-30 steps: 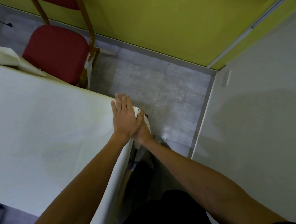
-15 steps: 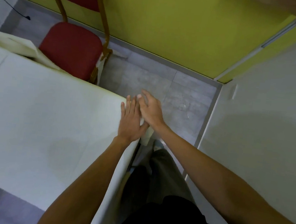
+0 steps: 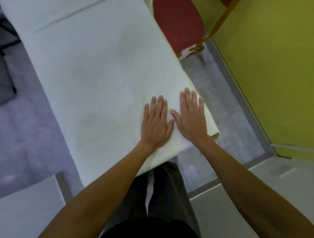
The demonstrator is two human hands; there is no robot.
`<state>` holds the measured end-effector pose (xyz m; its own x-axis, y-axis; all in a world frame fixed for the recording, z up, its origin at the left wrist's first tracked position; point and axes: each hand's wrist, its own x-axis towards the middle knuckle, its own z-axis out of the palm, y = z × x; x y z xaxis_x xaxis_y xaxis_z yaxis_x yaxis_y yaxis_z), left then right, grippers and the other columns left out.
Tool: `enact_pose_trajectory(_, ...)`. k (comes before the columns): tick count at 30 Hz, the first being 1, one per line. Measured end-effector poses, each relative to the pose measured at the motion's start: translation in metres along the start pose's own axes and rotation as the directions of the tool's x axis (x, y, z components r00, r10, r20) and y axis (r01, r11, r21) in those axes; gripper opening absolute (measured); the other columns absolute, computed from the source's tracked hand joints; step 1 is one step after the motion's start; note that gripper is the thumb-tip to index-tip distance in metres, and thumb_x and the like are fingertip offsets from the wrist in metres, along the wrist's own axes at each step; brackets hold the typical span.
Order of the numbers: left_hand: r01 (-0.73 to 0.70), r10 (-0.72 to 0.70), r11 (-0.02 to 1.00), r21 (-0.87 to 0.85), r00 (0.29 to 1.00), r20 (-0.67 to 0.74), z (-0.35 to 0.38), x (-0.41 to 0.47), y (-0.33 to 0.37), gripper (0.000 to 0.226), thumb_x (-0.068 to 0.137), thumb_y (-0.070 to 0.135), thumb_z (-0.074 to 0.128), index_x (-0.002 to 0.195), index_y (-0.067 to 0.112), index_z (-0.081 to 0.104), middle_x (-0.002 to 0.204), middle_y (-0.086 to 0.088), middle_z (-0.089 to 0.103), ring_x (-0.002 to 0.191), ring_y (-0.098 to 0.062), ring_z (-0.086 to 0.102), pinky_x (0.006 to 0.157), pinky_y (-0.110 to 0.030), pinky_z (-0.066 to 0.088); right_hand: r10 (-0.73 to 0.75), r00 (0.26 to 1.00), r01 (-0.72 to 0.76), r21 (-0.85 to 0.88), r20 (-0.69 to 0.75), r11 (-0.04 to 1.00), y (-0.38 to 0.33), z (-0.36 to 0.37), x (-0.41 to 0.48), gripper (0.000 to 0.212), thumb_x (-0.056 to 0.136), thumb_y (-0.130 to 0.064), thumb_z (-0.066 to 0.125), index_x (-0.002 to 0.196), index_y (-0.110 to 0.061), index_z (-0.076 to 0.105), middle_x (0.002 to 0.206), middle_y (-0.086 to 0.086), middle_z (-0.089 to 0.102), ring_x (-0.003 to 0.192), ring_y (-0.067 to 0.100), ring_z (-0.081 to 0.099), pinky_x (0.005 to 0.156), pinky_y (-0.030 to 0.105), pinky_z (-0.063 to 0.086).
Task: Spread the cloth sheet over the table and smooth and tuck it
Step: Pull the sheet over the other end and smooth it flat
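Note:
A cream-white cloth sheet (image 3: 93, 59) covers the long table, which runs from the upper left down to the near end in front of me. My left hand (image 3: 156, 123) lies flat on the sheet near the table's near corner, palm down, fingers apart. My right hand (image 3: 192, 116) lies flat beside it, closer to the right edge, holding nothing. Next to my right hand the sheet's corner (image 3: 215, 135) curls over the table edge in a loose roll. A straight crease (image 3: 82, 12) crosses the sheet farther up.
A red-cushioned chair (image 3: 178, 23) with a wooden frame stands against the table's right side. A yellow-green wall (image 3: 282, 63) rises on the right, with grey tiled floor (image 3: 228, 106) between it and the table. A white surface (image 3: 14, 214) is at lower left.
My view swung so the table now runs diagonally. My right hand came up from the corner's side onto the sheet's top, and both hands now rest flat side by side.

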<state>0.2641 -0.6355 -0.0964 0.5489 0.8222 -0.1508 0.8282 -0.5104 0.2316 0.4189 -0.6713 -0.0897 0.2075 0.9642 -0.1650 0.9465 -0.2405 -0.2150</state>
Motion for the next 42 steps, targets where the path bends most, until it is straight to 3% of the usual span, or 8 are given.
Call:
enact_pose_trajectory(13, 0.464, -0.47, 0.879, -0.111, 0.882, -0.038, -0.024, -0.134, -0.137, 0.078, 0.1, 0.051, 0.029, 0.157, 0.003, 0.003, 0.165, -0.018, -0.003, 0.152, -0.035, -0.007, 0.122, -0.056, 0.003, 0.128, 0.99, -0.126, 0.037, -0.06, 0.991, -0.031, -0.009, 0.005, 0.077, 0.103, -0.055, 0.022, 0.155, 0.001, 0.012, 0.164, 0.019, 0.014, 0.151, 0.038, 0.011, 0.119, 0.063, 0.008)
enact_pose_trajectory(18, 0.389, -0.395, 0.911, -0.139, 0.918, -0.019, -0.02, -0.095, -0.095, 0.067, 0.103, 0.041, 0.028, 0.156, 0.003, 0.012, 0.165, -0.014, 0.005, 0.153, -0.028, -0.001, 0.122, -0.052, 0.011, -0.458, 0.887, 0.459, -0.017, 0.052, 0.888, -0.133, 0.025, -0.003, 0.065, 0.105, -0.042, 0.03, 0.156, -0.004, 0.017, 0.165, 0.014, 0.012, 0.153, 0.03, 0.006, 0.122, 0.055, 0.008)
enact_pose_trajectory(22, 0.414, -0.421, 0.902, -0.118, 0.906, -0.038, -0.017, -0.138, -0.126, 0.071, 0.101, 0.045, 0.034, 0.157, 0.006, 0.012, 0.166, -0.011, 0.005, 0.153, -0.027, 0.001, 0.123, -0.052, 0.011, -0.482, 0.869, 0.493, -0.118, 0.115, 0.862, -0.119, 0.029, 0.006, 0.071, 0.103, -0.052, 0.027, 0.157, -0.006, 0.016, 0.166, 0.012, 0.01, 0.153, 0.03, 0.006, 0.121, 0.057, 0.01)
enact_pose_trajectory(28, 0.712, -0.739, 0.654, -0.256, 0.674, -0.015, -0.019, -0.185, -0.165, 0.086, 0.095, 0.064, 0.03, 0.158, 0.011, 0.002, 0.166, -0.011, 0.0, 0.153, -0.031, -0.003, 0.123, -0.048, -0.001, -0.413, 0.907, 0.422, -0.145, 0.088, 0.895, -0.097, 0.022, 0.017, 0.078, 0.101, -0.057, 0.028, 0.158, -0.008, 0.007, 0.167, 0.01, 0.003, 0.154, 0.028, 0.001, 0.122, 0.057, 0.007)
enact_pose_trajectory(31, 0.77, -0.809, 0.489, -0.411, 0.576, 0.115, -0.014, -0.21, -0.177, 0.098, 0.09, 0.074, 0.024, 0.157, 0.005, 0.004, 0.165, -0.016, 0.004, 0.152, -0.031, 0.003, 0.122, -0.052, 0.014, -0.342, 0.936, 0.35, -0.125, 0.081, 0.928, -0.097, 0.021, 0.018, 0.08, 0.1, -0.058, 0.028, 0.158, -0.007, 0.006, 0.167, 0.01, 0.004, 0.154, 0.027, 0.001, 0.122, 0.056, 0.004)
enact_pose_trajectory(36, 0.673, -0.718, 0.659, -0.337, 0.696, -0.014, -0.03, -0.204, -0.176, 0.087, 0.096, 0.06, 0.036, 0.156, 0.006, 0.006, 0.165, -0.017, 0.001, 0.152, -0.032, -0.001, 0.124, -0.049, 0.001, -0.238, 0.968, 0.241, -0.038, 0.074, 0.97, -0.132, 0.017, 0.004, 0.081, 0.1, -0.058, 0.029, 0.156, -0.003, 0.01, 0.165, 0.016, 0.01, 0.153, 0.032, 0.005, 0.122, 0.058, 0.003)
enact_pose_trajectory(39, 0.43, -0.445, 0.886, -0.174, 0.894, -0.056, -0.046, -0.173, -0.168, 0.075, 0.1, 0.048, 0.037, 0.156, 0.005, 0.011, 0.165, -0.017, 0.004, 0.153, -0.032, 0.0, 0.123, -0.052, 0.007, -0.332, 0.939, 0.336, -0.04, 0.088, 0.941, -0.17, 0.024, -0.018, 0.075, 0.101, -0.052, 0.03, 0.156, -0.002, 0.016, 0.164, 0.017, 0.013, 0.153, 0.033, 0.008, 0.122, 0.058, 0.005)
enact_pose_trajectory(42, 0.214, -0.213, 0.973, -0.085, 0.977, 0.02, -0.036, -0.161, -0.168, 0.07, 0.103, 0.045, 0.031, 0.156, 0.004, 0.012, 0.165, -0.015, 0.003, 0.153, -0.029, -0.001, 0.12, -0.053, 0.017, -0.297, 0.951, 0.302, -0.051, 0.088, 0.952, -0.194, 0.039, -0.041, 0.072, 0.102, -0.049, 0.031, 0.155, -0.002, 0.019, 0.164, 0.017, 0.016, 0.152, 0.033, 0.01, 0.121, 0.059, 0.007)
